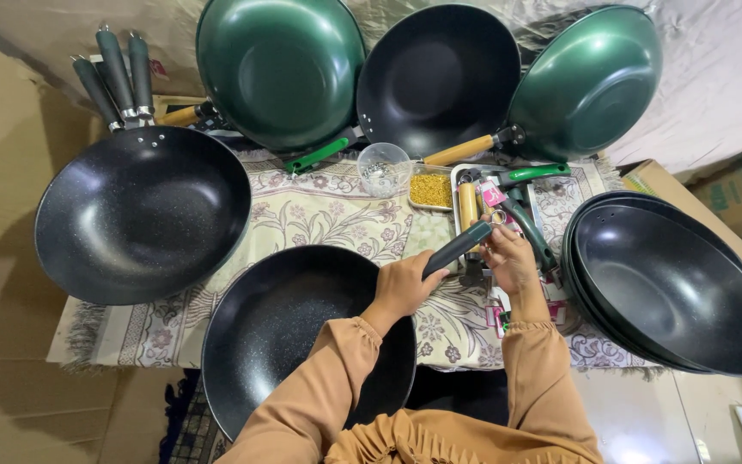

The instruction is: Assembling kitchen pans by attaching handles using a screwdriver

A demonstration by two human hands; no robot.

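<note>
My left hand (404, 285) grips a dark grey pan handle (459, 246) at its lower end, just right of a black speckled wok (285, 326) that lies in front of me. My right hand (508, 255) touches the upper end of that handle with pinched fingers; whether it holds a small part I cannot tell. Just beyond the hands, a metal tray (457, 176) holds wooden and green handles (532, 174) and a pink tool (491, 194).
A large black wok (142, 215) sits at left with several grey handles (116, 73) behind it. Two green woks (278, 69) (588, 82) and a black one (437, 77) lean at the back. Stacked black woks (667, 288) lie at right. A clear cup (383, 167) and a dish of yellow bits (431, 190) stand mid-cloth.
</note>
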